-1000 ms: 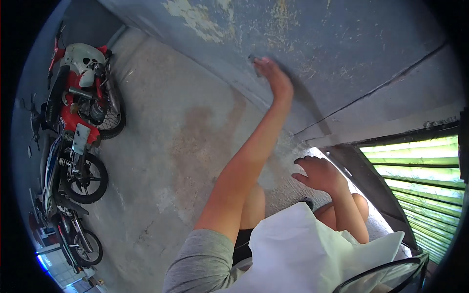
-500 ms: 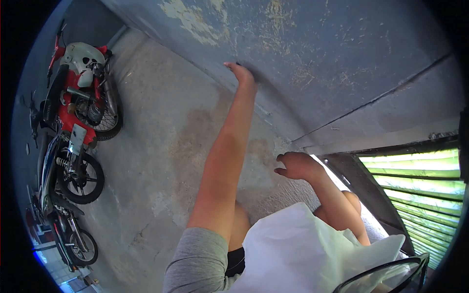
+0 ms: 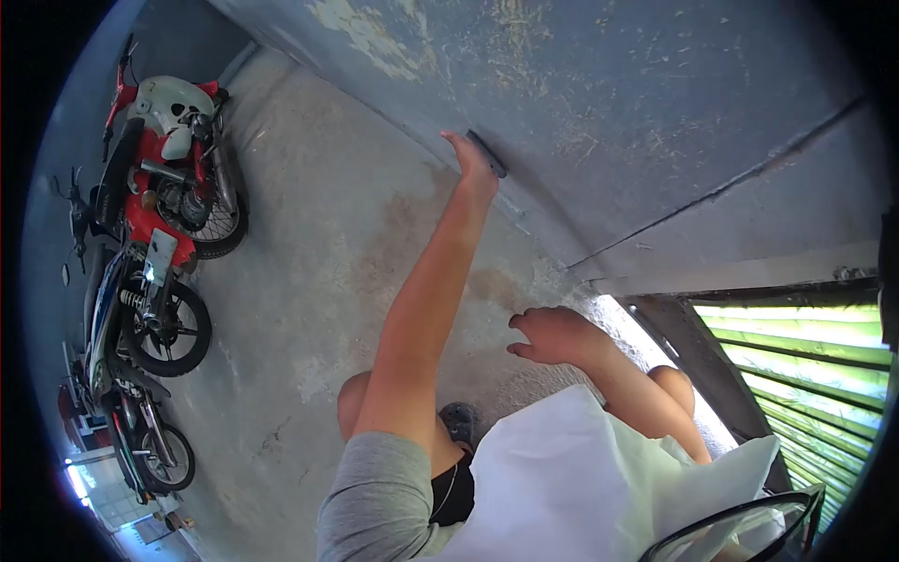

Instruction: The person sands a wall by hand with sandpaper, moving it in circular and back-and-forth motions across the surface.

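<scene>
My left hand (image 3: 478, 169), at the end of the outstretched arm, is beside the lower part of the grey wall. It holds a dark, flat tool (image 3: 487, 154) against the wall surface; the fingers are mostly hidden and the thumb points away from the wall. Nearer my body, my right hand (image 3: 552, 335) hovers over the floor, thumb and forefinger apart, with nothing visible in it. The wall (image 3: 637, 103) shows scratches and patches of peeled paint.
Several motorbikes, one of them red and white (image 3: 145, 220), stand along the left. The concrete floor (image 3: 281, 281) has brownish stains. A slatted opening (image 3: 805, 356) is at the right. White cloth (image 3: 552, 468) and dark-rimmed glasses (image 3: 740, 515) show at the bottom.
My left hand has shifted slightly down and right along the wall, and more of the dark tool shows. My right hand has moved slightly left and down. A dark shoe has come into view.
</scene>
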